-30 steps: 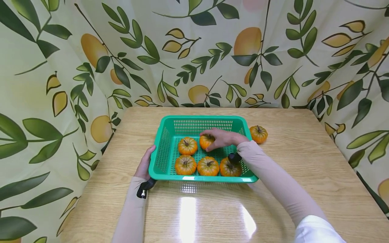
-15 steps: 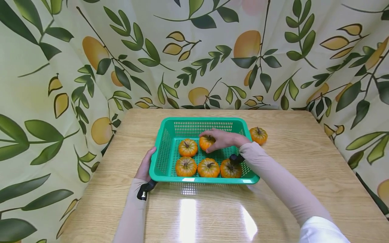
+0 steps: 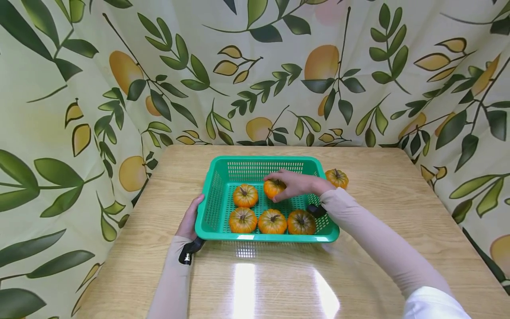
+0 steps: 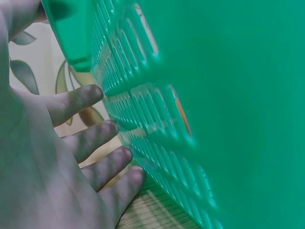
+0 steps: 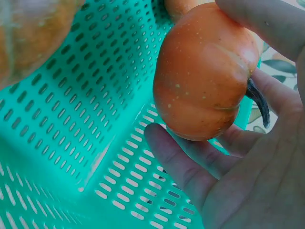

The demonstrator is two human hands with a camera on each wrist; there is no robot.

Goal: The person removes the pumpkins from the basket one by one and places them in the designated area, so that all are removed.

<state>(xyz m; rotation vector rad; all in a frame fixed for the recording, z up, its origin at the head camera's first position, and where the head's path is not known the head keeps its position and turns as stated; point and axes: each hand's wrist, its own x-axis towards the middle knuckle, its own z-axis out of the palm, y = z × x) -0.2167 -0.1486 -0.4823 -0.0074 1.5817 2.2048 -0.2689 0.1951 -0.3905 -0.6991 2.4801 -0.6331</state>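
In the head view my right hand (image 3: 295,182) reaches into the green plastic basket (image 3: 267,237) and holds a small orange pumpkin (image 3: 272,189). The right wrist view shows this pumpkin (image 5: 205,71) within the spread fingers, its dark stem towards the palm. My left hand (image 3: 189,218) is at the basket's left side. In the left wrist view its fairly straight fingers (image 4: 88,136) have their tips at the slotted outer wall. Inside the basket sit a back-left pumpkin (image 3: 245,196) and a front row: left pumpkin (image 3: 243,220), middle pumpkin (image 3: 272,221), right pumpkin (image 3: 301,222).
Another pumpkin (image 3: 337,178) lies on the wooden table (image 3: 382,195), just outside the basket's back right corner and partly behind my right forearm. A cloth (image 3: 255,57) printed with leaves and fruit hangs behind the table and along its sides.
My right hand and its pumpkin have shifted slightly right, away from the back-left pumpkin. The left hand stays at the basket's side. The head view has tilted up a little.
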